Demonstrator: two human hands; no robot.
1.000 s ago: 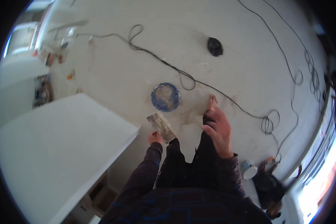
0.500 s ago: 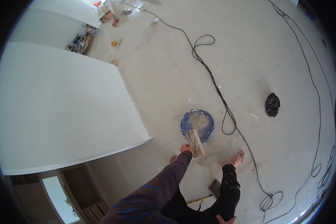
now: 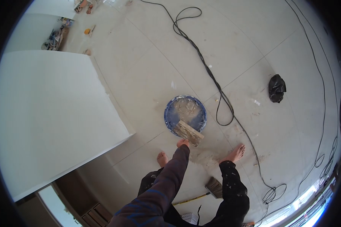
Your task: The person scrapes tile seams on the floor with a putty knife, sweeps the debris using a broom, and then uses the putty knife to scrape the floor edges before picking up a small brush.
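Note:
My left hand (image 3: pixel 183 143) is closed on a wide plastering trowel (image 3: pixel 188 133), its face smeared with dried grey-beige material and a pale wooden strip along one side. The trowel lies tilted over the near rim of a round blue bucket (image 3: pixel 166 117). Inside the bucket is greyish, lumpy stuff (image 3: pixel 189 109). Whether the trowel touches the rim, I cannot tell. My right hand does not show clearly; only a small brownish patch, too little to identify, appears at the bottom edge beside my right leg.
Bare feet (image 3: pixel 236 153) stand on either side behind the bucket. A brush-like head (image 3: pixel 214 187) on a yellow-black pole (image 3: pixel 191 199) lies between the legs. Dark cable (image 3: pixel 212 75) runs along the tiled floor. There is a black plastic bag (image 3: pixel 277 89) to the right and a white partition (image 3: pixel 64 113) to the left.
The trowel has turned so its long side slants more crosswise, still in my left hand. My view has shifted, and my right hand, earlier on my right leg, no longer shows clearly.

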